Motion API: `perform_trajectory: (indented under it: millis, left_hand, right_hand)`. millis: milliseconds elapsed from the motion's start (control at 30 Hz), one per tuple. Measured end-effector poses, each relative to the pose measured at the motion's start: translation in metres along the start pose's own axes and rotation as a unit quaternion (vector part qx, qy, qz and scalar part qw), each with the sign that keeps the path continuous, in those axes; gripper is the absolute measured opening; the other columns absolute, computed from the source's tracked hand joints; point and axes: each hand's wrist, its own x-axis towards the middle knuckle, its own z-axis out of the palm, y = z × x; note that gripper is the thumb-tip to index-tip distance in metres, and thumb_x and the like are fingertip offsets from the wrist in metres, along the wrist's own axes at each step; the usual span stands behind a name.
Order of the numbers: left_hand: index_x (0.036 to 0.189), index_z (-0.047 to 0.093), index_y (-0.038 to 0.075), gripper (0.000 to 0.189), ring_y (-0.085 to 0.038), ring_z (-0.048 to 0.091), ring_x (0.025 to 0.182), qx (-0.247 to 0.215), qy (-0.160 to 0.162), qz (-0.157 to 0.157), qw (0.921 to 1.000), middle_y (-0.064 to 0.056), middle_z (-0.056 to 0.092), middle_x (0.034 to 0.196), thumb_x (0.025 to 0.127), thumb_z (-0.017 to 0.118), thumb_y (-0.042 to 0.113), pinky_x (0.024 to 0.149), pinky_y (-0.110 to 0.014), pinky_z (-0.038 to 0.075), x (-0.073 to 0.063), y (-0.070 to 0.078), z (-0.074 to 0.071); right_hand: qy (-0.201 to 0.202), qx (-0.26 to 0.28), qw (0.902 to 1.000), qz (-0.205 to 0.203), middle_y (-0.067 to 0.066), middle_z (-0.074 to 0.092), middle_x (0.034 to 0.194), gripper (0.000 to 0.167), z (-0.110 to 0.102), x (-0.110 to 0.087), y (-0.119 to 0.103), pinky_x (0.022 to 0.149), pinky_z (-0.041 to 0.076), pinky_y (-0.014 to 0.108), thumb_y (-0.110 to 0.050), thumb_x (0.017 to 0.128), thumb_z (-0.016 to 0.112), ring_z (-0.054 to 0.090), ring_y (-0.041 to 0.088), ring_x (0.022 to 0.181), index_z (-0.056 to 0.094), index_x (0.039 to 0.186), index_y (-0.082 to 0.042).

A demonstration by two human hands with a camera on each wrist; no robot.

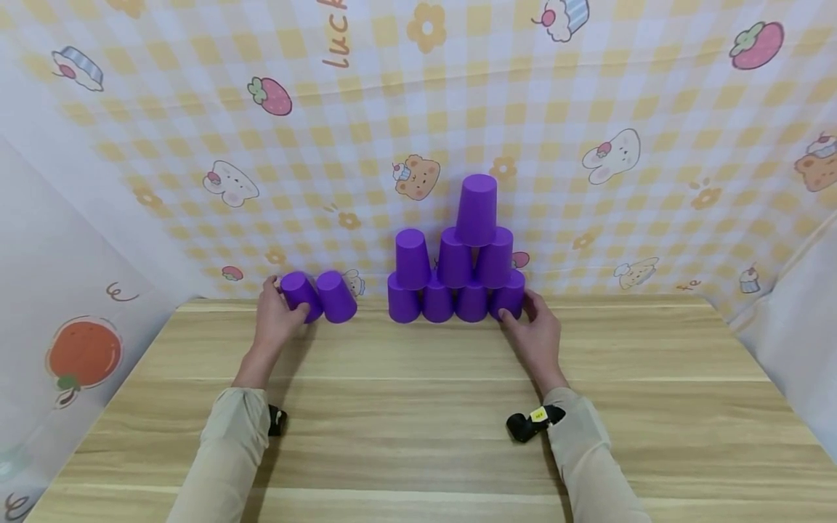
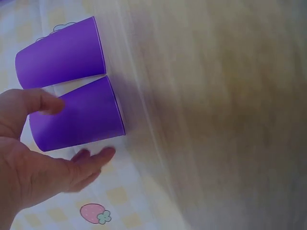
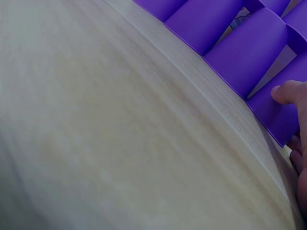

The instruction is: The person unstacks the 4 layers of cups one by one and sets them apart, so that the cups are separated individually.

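Observation:
Purple cups stand upside down along the back of the table. At the left, my left hand [image 1: 277,312] is around a purple cup [image 2: 79,120], thumb over its front. In the left wrist view a gap shows between its outstretched fingers and the cup. Close beside that cup stands another cup [image 1: 336,298]. To the right rises a stack of cups: several in the bottom row, three above, and one top cup [image 1: 477,211]. My right hand [image 1: 536,334] holds the bottom row's rightmost cup [image 3: 278,105], thumb on its front, fingers around its far side, partly hidden.
The wooden table [image 1: 405,421] extends in front of the cups. A yellow checked cloth [image 1: 327,145] with cartoon prints hangs right behind them. Black wrist cameras [image 1: 532,423] sit at both sleeve cuffs. A pale printed sheet [image 1: 52,254] borders the table's left side.

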Motion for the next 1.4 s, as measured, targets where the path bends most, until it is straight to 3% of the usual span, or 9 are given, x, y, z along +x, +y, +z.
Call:
perform_trajectory:
  millis: [133,367,467,567,633,700,800,1167,1400]
  left_hand:
    - [0.139,0.02,-0.012,0.071,-0.044,0.045,0.1,-0.022,0.05,-0.001,0.9985,-0.035,0.036,0.129,0.077,0.052,-0.005,0.09,-0.051,0.04,-0.002,0.006,0.0]
    - [0.138,0.029,-0.005,0.059,-0.035,0.036,0.118,-0.058,0.086,0.025,0.9943,-0.023,0.028,0.139,0.082,0.046,-0.002,0.097,-0.044,0.033,-0.007,0.031,-0.006]
    - [0.138,0.033,0.001,0.057,-0.029,0.045,0.091,-0.065,0.086,0.04,0.9933,-0.017,0.027,0.141,0.083,0.047,0.0,0.075,-0.034,0.041,-0.01,0.048,-0.007]
    - [0.137,0.035,0.004,0.056,-0.025,0.045,0.088,-0.074,0.087,0.059,0.9917,-0.014,0.03,0.14,0.083,0.048,0.0,0.057,-0.029,0.035,-0.015,0.066,-0.008]
    - [0.136,0.038,0.003,0.054,-0.027,0.046,0.105,-0.086,0.091,0.077,0.9891,-0.014,0.033,0.139,0.083,0.049,-0.002,0.064,-0.028,0.043,-0.019,0.077,-0.007]
    - [0.134,0.04,0.001,0.053,-0.026,0.036,0.124,-0.111,0.091,0.097,0.9849,-0.013,0.036,0.137,0.082,0.05,-0.004,0.082,-0.034,0.046,-0.023,0.089,-0.007]
    - [0.132,0.042,0.0,0.051,-0.025,0.036,0.127,-0.149,0.085,0.125,0.9772,-0.01,0.04,0.136,0.083,0.052,-0.004,0.099,-0.045,0.038,-0.028,0.104,-0.005]
    - [0.131,0.043,0.0,0.05,-0.024,0.042,0.123,-0.222,0.032,0.19,0.9558,-0.012,0.045,0.134,0.083,0.059,-0.004,0.098,-0.041,0.041,-0.041,0.152,0.016]
    - [0.129,0.047,0.005,0.047,-0.024,0.046,0.119,-0.207,0.008,0.244,0.9472,-0.012,0.048,0.131,0.084,0.062,0.004,0.095,-0.041,0.043,-0.044,0.177,0.04]
  right_hand:
    - [0.0,0.001,1.0,-0.001,0.021,0.054,0.125,0.056,0.0,0.0,0.0,0.098,0.042,0.031,-0.014,0.08,0.072,0.052,0.029,0.116,0.05,0.129,0.001]
    - [0.0,0.0,1.0,0.005,0.021,0.053,0.126,0.056,-0.002,-0.002,-0.001,0.098,0.042,0.032,-0.012,0.08,0.072,0.051,0.03,0.116,0.05,0.129,0.002]
    - [0.003,-0.002,1.0,0.005,0.022,0.054,0.125,0.055,-0.003,-0.002,-0.002,0.098,0.042,0.032,-0.011,0.079,0.072,0.052,0.03,0.116,0.05,0.128,0.002]
    - [0.002,-0.001,1.0,0.004,0.022,0.054,0.125,0.055,-0.003,-0.002,-0.003,0.098,0.042,0.031,-0.01,0.079,0.073,0.052,0.031,0.115,0.05,0.128,0.003]
    - [0.002,0.0,1.0,0.003,0.022,0.054,0.125,0.055,-0.002,-0.002,-0.003,0.098,0.042,0.031,-0.01,0.079,0.073,0.052,0.031,0.116,0.05,0.127,0.003]
    - [0.002,0.002,1.0,0.002,0.023,0.054,0.124,0.055,-0.001,-0.003,-0.003,0.098,0.042,0.031,-0.011,0.079,0.073,0.052,0.031,0.115,0.05,0.127,0.004]
    - [0.003,0.002,1.0,0.0,0.022,0.054,0.124,0.055,0.0,-0.003,-0.003,0.098,0.042,0.032,-0.011,0.079,0.073,0.052,0.03,0.115,0.051,0.127,0.004]
    - [0.003,-0.002,1.0,-0.004,0.022,0.055,0.124,0.054,0.001,-0.001,-0.002,0.097,0.042,0.032,-0.011,0.079,0.073,0.053,0.03,0.115,0.051,0.127,0.003]
    - [0.001,0.0,1.0,0.0,0.022,0.054,0.125,0.055,-0.001,-0.001,-0.003,0.098,0.042,0.033,-0.011,0.08,0.073,0.052,0.031,0.116,0.05,0.128,0.002]
